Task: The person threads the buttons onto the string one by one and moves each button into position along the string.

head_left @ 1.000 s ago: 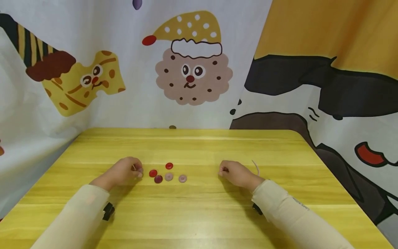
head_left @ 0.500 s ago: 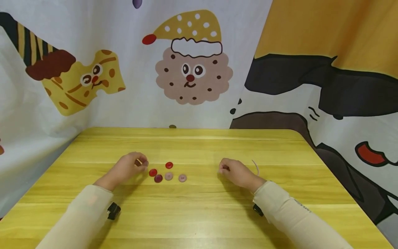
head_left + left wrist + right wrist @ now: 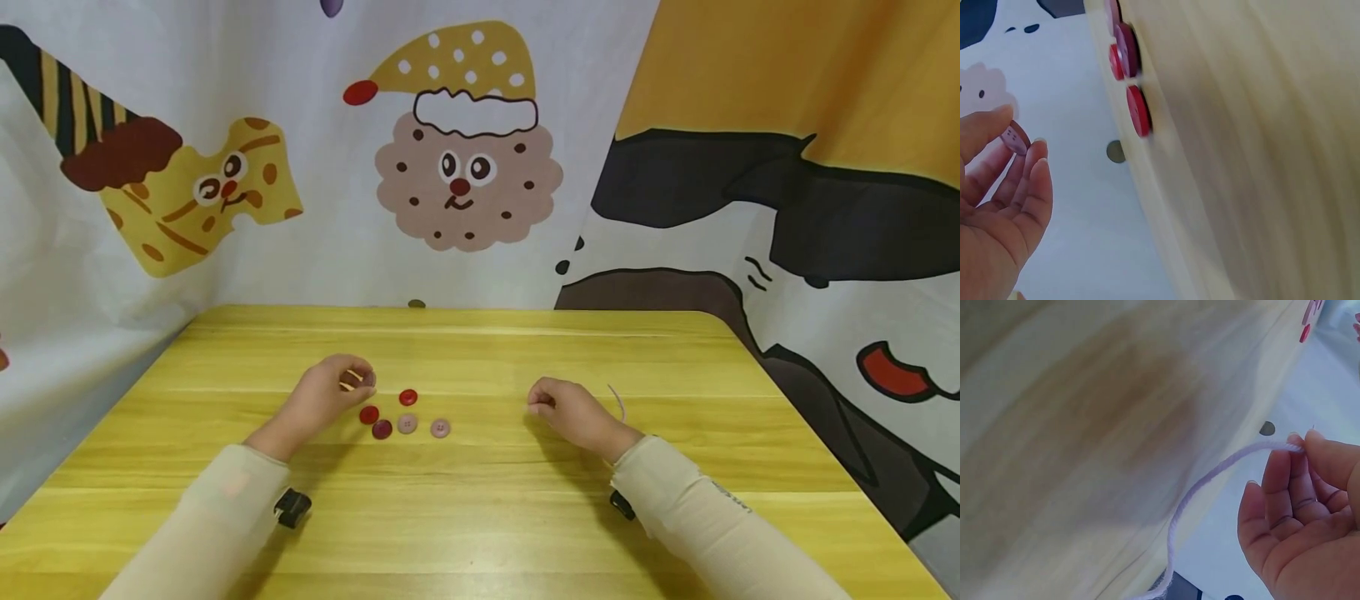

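Between thumb and fingertips my left hand (image 3: 327, 393) pinches a dusty-pink button (image 3: 1015, 139) with small holes, held above the table. Just right of and below that hand in the head view lie two red buttons (image 3: 408, 397), a maroon button (image 3: 382, 429) and two pale pink buttons (image 3: 440, 427). Farther right, my right hand (image 3: 573, 414) pinches the end of a lilac cord (image 3: 1175, 519). The cord curves down from the fingertips in the right wrist view; its free end (image 3: 617, 400) shows beyond the wrist in the head view.
The yellow wood-grain table (image 3: 480, 517) has rounded far corners. Behind it hangs a printed curtain (image 3: 315, 267) with cartoon figures, close to the far edge. A black strap-on device (image 3: 292, 507) sits under the left sleeve, another (image 3: 622, 504) under the right.
My left hand has moved right and away from me, carrying the button up beside the loose ones. The right hand with the cord has stayed nearly still. The buttons on the table have not moved.
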`<state>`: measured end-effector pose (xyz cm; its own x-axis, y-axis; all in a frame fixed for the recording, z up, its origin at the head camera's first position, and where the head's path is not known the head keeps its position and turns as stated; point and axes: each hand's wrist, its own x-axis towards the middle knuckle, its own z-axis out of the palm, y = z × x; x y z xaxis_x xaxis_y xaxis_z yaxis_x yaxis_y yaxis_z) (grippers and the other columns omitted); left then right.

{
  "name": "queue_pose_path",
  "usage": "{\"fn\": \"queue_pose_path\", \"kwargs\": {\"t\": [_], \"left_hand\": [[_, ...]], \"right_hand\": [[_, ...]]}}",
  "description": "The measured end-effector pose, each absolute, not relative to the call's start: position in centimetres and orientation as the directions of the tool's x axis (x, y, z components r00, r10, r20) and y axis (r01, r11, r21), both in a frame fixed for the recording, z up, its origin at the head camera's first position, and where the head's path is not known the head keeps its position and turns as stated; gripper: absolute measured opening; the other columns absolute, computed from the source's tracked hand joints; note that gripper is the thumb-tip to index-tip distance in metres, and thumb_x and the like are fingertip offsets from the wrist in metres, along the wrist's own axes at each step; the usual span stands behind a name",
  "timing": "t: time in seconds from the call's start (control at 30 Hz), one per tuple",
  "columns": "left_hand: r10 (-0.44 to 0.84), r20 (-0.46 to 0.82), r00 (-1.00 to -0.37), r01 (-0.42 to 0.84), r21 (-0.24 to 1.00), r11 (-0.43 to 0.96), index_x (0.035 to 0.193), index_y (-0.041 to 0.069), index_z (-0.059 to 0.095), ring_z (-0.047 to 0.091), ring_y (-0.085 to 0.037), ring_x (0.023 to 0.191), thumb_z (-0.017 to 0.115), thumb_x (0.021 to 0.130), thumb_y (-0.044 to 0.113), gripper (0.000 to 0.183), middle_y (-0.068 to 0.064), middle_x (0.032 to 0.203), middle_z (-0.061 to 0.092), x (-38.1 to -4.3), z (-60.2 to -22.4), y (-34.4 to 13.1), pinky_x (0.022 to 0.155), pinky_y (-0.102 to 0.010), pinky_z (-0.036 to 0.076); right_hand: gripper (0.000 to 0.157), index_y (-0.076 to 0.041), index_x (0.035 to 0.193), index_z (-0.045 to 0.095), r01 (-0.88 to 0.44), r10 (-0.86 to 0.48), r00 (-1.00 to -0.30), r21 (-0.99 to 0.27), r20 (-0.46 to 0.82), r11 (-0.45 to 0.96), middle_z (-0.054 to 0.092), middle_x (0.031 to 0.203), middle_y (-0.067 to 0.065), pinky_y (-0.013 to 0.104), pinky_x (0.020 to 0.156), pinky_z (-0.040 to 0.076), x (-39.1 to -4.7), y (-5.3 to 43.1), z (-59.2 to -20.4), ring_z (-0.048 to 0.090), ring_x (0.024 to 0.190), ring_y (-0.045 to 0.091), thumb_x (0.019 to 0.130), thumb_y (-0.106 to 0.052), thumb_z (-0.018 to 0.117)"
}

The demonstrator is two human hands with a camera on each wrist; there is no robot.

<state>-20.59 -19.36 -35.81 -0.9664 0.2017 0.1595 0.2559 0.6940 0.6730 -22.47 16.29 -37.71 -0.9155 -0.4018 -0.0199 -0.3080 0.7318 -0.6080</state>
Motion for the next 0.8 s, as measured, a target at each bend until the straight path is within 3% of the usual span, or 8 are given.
{"fn": "queue_pose_path", "kwargs": {"t": [0.23, 0.53, 0.8], "left_hand": [[0.189, 0.185, -0.964, 0.264, 0.700, 0.663, 0.104, 0.000, 0.063, 0.063, -0.029, 0.094, 0.067, 0.090, 0.005, 0.016, -0.014, 0.103, 0.062, -20.5, -35.6, -18.4, 0.077, -0.039, 0.055], [0.166, 0.186, -0.969, 0.249, 0.727, 0.640, 0.107, -0.001, 0.062, 0.063, -0.031, 0.096, 0.067, 0.089, 0.004, 0.019, -0.014, 0.104, 0.061, -20.3, -35.5, -17.3, 0.081, -0.042, 0.055], [0.193, 0.194, -0.962, 0.272, 0.742, 0.612, 0.111, -0.002, 0.061, 0.063, -0.030, 0.098, 0.067, 0.089, 0.003, 0.024, -0.014, 0.107, 0.060, -20.0, -35.3, -15.8, 0.083, -0.042, 0.054]], "right_hand": [[0.004, -0.005, 0.097, 0.063, -0.296, -0.381, -0.924, -0.604, -0.013, 0.740, 0.062, 0.089, 0.004, 0.030, 0.068, 0.047, -22.3, 16.0, -37.4, 0.053, 0.076, 0.014, 0.094, -0.006, 0.061], [0.007, -0.005, 0.099, 0.066, -0.233, -0.327, -0.944, -0.636, -0.032, 0.735, 0.065, 0.088, 0.005, 0.028, 0.059, 0.044, -22.2, 15.7, -37.2, 0.050, 0.066, 0.014, 0.095, -0.008, 0.060], [0.011, -0.004, 0.101, 0.067, -0.204, -0.280, -0.960, -0.689, 0.001, 0.696, 0.065, 0.093, 0.009, 0.029, 0.060, 0.043, -21.9, 15.4, -36.7, 0.050, 0.069, 0.016, 0.096, -0.012, 0.060]]}}
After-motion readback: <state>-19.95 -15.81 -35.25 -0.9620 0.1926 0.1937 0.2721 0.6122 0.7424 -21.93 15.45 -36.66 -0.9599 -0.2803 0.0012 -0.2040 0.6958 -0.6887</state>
